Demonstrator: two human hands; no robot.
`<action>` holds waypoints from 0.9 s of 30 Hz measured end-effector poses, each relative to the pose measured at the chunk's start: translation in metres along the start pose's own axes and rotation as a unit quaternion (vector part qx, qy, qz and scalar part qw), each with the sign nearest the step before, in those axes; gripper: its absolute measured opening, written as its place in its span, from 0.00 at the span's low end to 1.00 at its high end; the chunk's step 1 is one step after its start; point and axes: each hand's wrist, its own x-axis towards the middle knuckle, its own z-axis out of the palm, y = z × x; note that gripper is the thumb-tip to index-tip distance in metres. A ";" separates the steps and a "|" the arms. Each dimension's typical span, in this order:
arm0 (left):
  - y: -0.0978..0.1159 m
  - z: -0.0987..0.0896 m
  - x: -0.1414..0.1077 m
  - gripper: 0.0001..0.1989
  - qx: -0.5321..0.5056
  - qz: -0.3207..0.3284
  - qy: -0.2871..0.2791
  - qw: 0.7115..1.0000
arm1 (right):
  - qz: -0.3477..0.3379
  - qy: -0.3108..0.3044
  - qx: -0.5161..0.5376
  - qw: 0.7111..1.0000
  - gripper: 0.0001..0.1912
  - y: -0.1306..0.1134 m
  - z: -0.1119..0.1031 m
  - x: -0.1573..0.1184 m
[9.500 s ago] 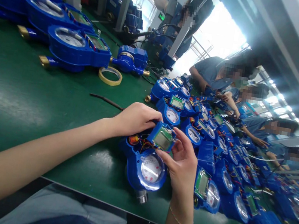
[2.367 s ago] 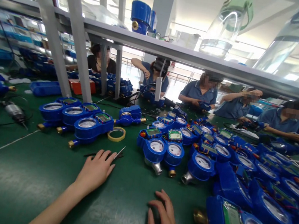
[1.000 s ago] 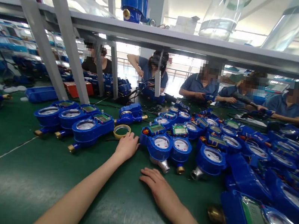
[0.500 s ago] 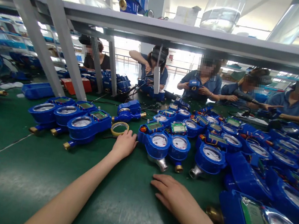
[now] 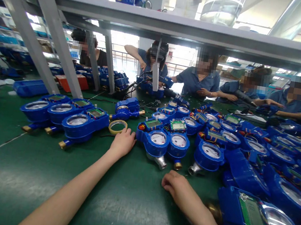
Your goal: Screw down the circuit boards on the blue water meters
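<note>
My left hand (image 5: pixel 123 143) rests on the green bench mat (image 5: pixel 15 171), its fingertips just beside a roll of yellow tape (image 5: pixel 117 121). Blue water meters with open electronics lie to its right, the nearest one (image 5: pixel 157 144) a short gap from my fingers. My right hand (image 5: pixel 177 187) lies on the mat below another meter's brass fitting (image 5: pixel 177 165), slightly curled and apart from it. Neither hand holds anything. A large meter with a green circuit board (image 5: pixel 253 218) sits close to my right wrist.
Several more blue meters crowd the bench to the right, and a row (image 5: pixel 77 123) stands at left. Co-workers in blue shirts (image 5: pixel 198 82) sit across the bench. Grey posts (image 5: pixel 49 32) hold a metal shelf (image 5: pixel 165 21) overhead, bearing a blue meter and clear bottle.
My right hand has moved up and right, closer to the meters, while my left hand stays by the tape. My view has tilted slightly. A co-worker opposite has lowered a blue meter.
</note>
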 end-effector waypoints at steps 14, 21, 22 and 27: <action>0.000 0.002 0.001 0.17 0.010 0.002 -0.002 1.000 | -0.101 0.075 0.132 0.983 0.09 -0.018 0.015 0.003; 0.001 0.002 0.000 0.17 0.012 0.003 -0.002 1.000 | -0.103 0.111 0.174 0.973 0.08 -0.023 0.021 0.005; 0.001 0.002 0.000 0.17 0.013 0.003 -0.003 1.000 | -0.101 0.112 0.177 0.973 0.08 -0.023 0.024 0.004; 0.001 0.003 0.000 0.16 0.017 0.006 0.003 1.000 | -0.106 0.099 0.182 0.973 0.10 -0.025 0.033 0.002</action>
